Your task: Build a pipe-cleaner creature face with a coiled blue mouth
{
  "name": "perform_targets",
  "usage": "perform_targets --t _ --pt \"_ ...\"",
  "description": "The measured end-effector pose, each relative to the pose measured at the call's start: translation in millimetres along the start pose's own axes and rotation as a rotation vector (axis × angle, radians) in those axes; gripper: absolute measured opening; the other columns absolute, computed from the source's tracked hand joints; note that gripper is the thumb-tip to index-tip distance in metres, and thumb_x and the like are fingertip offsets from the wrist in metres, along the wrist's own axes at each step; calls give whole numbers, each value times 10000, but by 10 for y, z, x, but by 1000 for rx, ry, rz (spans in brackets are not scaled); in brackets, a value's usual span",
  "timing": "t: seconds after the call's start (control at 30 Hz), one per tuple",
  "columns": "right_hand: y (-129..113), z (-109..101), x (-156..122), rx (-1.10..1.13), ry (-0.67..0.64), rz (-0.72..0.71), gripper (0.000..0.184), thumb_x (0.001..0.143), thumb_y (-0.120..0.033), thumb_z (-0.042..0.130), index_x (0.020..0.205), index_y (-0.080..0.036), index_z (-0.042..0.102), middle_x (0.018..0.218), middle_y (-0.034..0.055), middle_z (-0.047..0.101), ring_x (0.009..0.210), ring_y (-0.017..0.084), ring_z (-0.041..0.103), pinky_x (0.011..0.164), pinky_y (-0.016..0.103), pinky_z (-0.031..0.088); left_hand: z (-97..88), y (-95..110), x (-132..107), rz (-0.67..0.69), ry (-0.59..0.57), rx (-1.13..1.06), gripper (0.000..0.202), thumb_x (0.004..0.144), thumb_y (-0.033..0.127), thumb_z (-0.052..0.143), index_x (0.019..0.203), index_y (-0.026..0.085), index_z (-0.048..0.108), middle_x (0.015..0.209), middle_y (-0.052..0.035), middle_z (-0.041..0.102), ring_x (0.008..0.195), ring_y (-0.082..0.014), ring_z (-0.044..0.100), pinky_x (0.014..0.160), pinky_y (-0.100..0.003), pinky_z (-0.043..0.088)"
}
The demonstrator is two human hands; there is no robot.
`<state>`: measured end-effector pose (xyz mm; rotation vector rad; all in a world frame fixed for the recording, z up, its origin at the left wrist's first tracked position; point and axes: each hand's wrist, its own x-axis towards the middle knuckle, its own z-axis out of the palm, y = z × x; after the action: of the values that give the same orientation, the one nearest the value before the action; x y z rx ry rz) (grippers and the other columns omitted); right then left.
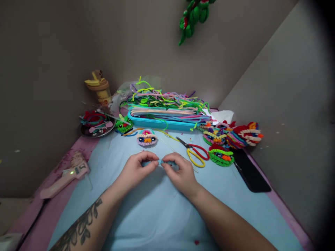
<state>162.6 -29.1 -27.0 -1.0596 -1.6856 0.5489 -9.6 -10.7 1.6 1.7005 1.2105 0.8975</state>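
Observation:
Between my fingertips is a short blue fuzzy pipe cleaner piece (160,162), partly hidden by both hands. My left hand (141,167) pinches its left part with thumb and forefinger. Opposite it, my right hand (180,170) pinches the right part, the two thumbs nearly meeting. Just beyond my hands lies a small pipe cleaner face (147,138) with dark eyes and an orange beak. Scissors (195,153) with one red and one yellow handle rest to the right of it.
A blue tray (162,123) heaped with pipe cleaners stands at the back. Finished pipe cleaner figures (221,157) and a black phone (252,172) lie right. Leftward are a pink glue gun (70,176), a metal bowl (104,132) and a yellow-brown cup (102,92).

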Motion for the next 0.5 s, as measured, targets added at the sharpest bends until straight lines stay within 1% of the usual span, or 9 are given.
perform_targets --t 0.13,0.3,0.5 --pt "-9 2 12 15 1 71 58 782 -167 603 807 -213 630 768 16 684 729 156 633 709 274 499 35 0 -28 60 52 108 119 786 245 587 821 182 682 785 -19 715 734 -156 653 668 -244 513" --pt "-4 9 25 30 -14 173 54 777 -206 615 817 -208 651 779 19 696 728 159 642 693 267 508 63 -43 -51 134 81 175 134 808 258 586 878 202 684 837 -23 727 763 -161 665 660 -239 524" --pt "-26 16 30 55 -32 233 75 789 -237 594 824 -202 650 780 21 690 714 154 638 603 231 503 76 -59 -67 205 75 259 141 795 195 596 919 202 663 868 -23 726 778 -156 669 730 -256 531"
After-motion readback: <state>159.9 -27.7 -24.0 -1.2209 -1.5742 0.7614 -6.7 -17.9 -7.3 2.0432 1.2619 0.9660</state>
